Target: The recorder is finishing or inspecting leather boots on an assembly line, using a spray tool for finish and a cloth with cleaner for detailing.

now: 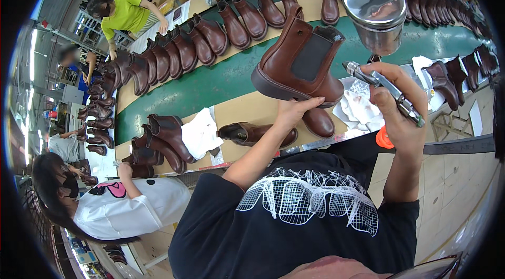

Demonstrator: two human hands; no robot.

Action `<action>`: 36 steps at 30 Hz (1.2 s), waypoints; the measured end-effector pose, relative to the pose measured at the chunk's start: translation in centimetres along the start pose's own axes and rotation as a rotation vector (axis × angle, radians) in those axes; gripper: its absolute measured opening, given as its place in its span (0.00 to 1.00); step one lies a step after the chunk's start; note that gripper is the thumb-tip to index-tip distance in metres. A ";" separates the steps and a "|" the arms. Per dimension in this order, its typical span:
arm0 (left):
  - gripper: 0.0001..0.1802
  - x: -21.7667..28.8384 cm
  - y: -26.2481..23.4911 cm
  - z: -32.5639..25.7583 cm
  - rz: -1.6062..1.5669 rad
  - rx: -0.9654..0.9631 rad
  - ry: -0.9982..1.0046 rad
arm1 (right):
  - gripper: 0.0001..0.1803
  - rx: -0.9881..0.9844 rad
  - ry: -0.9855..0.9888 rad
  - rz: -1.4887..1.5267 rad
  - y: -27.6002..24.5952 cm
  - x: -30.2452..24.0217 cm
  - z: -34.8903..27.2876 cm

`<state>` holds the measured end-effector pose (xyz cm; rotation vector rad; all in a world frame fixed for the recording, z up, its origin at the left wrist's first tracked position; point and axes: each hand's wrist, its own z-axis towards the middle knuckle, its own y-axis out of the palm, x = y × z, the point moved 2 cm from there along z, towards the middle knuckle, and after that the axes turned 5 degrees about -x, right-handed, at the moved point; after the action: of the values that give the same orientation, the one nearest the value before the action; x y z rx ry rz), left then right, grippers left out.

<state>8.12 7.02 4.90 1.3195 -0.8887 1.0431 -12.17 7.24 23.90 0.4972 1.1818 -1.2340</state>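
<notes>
My left hand (293, 113) grips a brown leather Chelsea boot (280, 62) from below, around its sole and toe. The boot is raised and tilted, with its dark elastic side panel facing me. In my right hand (398, 108) is a metal spray gun (386, 87), its nozzle pointing left toward the boot. A shiny lidded metal cup (375, 16) stands above the gun. Under the held boot, one brown boot (258, 135) lies on its side on the bench, and another boot (319, 123) shows only its toe part.
White cloths (202, 133) (357, 109) lie on the near ledge. Beyond it runs a green conveyor belt (200, 91), with rows of brown boots (184, 45) along its far side. A person in white (123, 208) works at my left. Another in yellow-green (126, 15) stands across the belt.
</notes>
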 end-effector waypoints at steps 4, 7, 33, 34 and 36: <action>0.32 -0.1 0.1 0.2 -0.009 -0.017 0.034 | 0.13 0.001 -0.088 -0.082 0.5 0.7 -0.4; 0.32 -0.1 0.0 0.1 -0.006 -0.002 0.069 | 0.14 -0.049 -0.035 -0.058 1.1 0.4 -0.8; 0.33 0.8 -0.6 -0.6 -0.048 0.006 -0.100 | 0.12 -0.081 0.012 -0.094 1.9 2.7 -2.5; 0.34 0.7 -0.6 -0.5 -0.051 0.006 -0.096 | 0.12 -0.069 0.043 -0.073 1.8 2.9 -2.5; 0.34 0.5 -0.6 -0.5 -0.053 0.003 -0.099 | 0.11 -0.053 0.074 -0.054 1.5 3.2 -2.4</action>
<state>8.84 7.55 5.18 1.3997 -0.9207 0.9449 -12.15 8.24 19.77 0.4781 1.2949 -1.2354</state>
